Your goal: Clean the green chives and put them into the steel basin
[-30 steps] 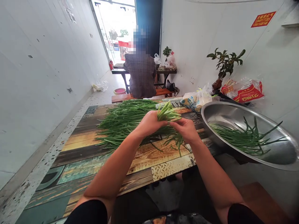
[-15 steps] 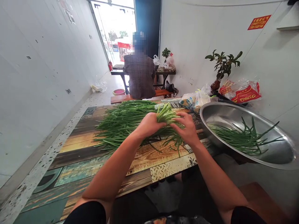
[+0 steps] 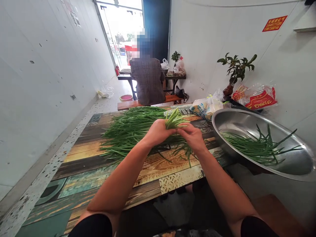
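Observation:
My left hand (image 3: pixel 159 132) is closed around a bunch of garlic chives (image 3: pixel 174 119), their pale stem ends pointing up and to the right. Against the lower side of those stems, my right hand (image 3: pixel 193 136) pinches with thumb and fingertips; exactly which strands it grips is hidden. Under and beyond my left hand, a large heap of green chives (image 3: pixel 133 123) lies on the table with the leaves toward the left. Some loose scraps of chive (image 3: pixel 189 152) lie below my right hand.
A wide steel basin (image 3: pixel 247 120) with some chives inside stands at the right. Plastic bags (image 3: pixel 208 107) and a potted plant (image 3: pixel 232 77) are behind it. The wood-patterned table (image 3: pixel 148 171) has its near edge under my forearms. Another person (image 3: pixel 147 80) sits ahead, back turned.
My right hand has moved slightly left and down, and its spread fingers have closed in against the stems. My left hand keeps its hold on the bunch.

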A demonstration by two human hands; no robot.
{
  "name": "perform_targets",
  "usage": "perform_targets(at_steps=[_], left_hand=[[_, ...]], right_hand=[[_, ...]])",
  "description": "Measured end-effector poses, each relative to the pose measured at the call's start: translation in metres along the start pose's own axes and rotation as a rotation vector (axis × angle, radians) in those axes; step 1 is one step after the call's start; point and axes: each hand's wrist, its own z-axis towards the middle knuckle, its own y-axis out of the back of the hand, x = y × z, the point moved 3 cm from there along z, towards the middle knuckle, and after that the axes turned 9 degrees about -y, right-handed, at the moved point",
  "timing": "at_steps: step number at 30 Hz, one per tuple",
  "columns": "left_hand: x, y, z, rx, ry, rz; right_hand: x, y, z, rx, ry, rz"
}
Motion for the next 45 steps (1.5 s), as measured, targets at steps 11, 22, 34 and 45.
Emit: perform_targets(at_steps=[11,22,34,45], left_hand=[[-0.007,0.007,-0.002,-0.057,0.036,0.100],[-0.007,-0.002,-0.002,-0.043,0.001,0.099],[-0.005,-0.003,-0.001,-0.006,0.016,0.044],[-0.005,-0.005,-0.003,-0.005,0.026,0.063]], right_hand=[[-0.028,0.027,0.017,-0.303,-0.258,0.388],[-0.016,0.017,-0.006,-0.032,-0.346,0.153],[-0.010,-0.001,-0.008,-0.067,-0.338,0.429],[-0.007,-0.005,-0.009,-0.109,-0.333,0.432]])
